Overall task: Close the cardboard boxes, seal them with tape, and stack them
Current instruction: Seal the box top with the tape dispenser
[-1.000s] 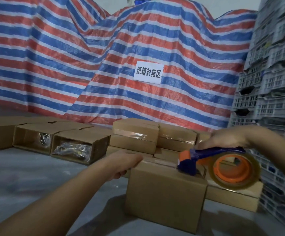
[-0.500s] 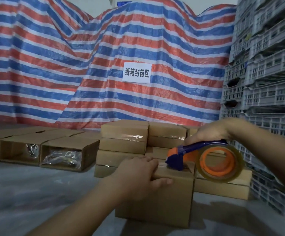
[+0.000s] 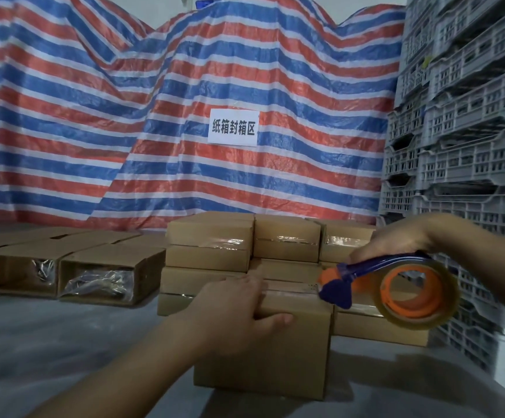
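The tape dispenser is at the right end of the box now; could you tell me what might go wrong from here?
1. The left hand lies across the top of the front box, near the tape line; tape could catch the fingers.
2. The tape dispenser, gripped by the right hand, has its cutter at the box's edge; a careless tear could leave a loose end.
3. The open boxes still hold unsealed bagged contents.

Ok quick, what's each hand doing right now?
Left hand: open, pressing flat on the front box.
Right hand: gripping the tape dispenser.
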Available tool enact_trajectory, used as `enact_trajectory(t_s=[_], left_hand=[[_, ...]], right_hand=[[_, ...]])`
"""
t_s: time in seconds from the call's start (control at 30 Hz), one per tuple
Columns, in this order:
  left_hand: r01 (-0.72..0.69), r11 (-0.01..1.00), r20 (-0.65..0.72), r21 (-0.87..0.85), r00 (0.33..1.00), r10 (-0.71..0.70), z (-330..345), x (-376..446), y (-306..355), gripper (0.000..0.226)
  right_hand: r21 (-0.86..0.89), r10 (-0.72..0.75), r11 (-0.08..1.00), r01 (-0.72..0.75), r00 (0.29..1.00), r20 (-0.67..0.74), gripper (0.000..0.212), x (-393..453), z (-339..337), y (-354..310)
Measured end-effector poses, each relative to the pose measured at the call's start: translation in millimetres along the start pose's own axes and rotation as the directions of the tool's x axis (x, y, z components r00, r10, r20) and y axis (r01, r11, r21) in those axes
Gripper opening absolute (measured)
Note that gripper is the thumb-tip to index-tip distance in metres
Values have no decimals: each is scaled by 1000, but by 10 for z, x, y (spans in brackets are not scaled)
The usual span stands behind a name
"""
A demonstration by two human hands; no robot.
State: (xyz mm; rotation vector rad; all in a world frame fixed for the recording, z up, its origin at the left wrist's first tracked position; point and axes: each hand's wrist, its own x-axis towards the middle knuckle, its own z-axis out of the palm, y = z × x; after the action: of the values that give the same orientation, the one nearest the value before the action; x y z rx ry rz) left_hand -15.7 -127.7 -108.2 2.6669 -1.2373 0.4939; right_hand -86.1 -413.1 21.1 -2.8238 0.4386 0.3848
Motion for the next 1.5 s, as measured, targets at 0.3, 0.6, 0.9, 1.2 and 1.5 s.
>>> enact_trajectory(t_s=[0.3, 0.6, 0.9, 1.2, 1.5], left_hand=[[-124, 992, 92, 31, 988, 120, 24, 278, 553, 82], [-143, 989, 1, 30, 990, 143, 170, 297, 455, 82], [-177, 984, 43, 6, 983, 177, 116, 280, 482, 70], [-186, 982, 27, 41, 982, 185, 102, 269, 486, 65], [-178, 982, 54, 64, 983, 174, 67, 252, 496, 68]], right_hand=[[126, -37, 992, 31, 998, 45, 83, 67, 61, 170], [163, -131, 980, 111, 984, 119, 38, -182, -279, 210], [-47, -36, 998, 34, 999, -34, 59, -45, 180, 331], [206, -163, 963, 172, 985, -61, 58, -302, 227, 673], [-685, -99, 711, -158, 942, -321, 47, -182, 852, 99]])
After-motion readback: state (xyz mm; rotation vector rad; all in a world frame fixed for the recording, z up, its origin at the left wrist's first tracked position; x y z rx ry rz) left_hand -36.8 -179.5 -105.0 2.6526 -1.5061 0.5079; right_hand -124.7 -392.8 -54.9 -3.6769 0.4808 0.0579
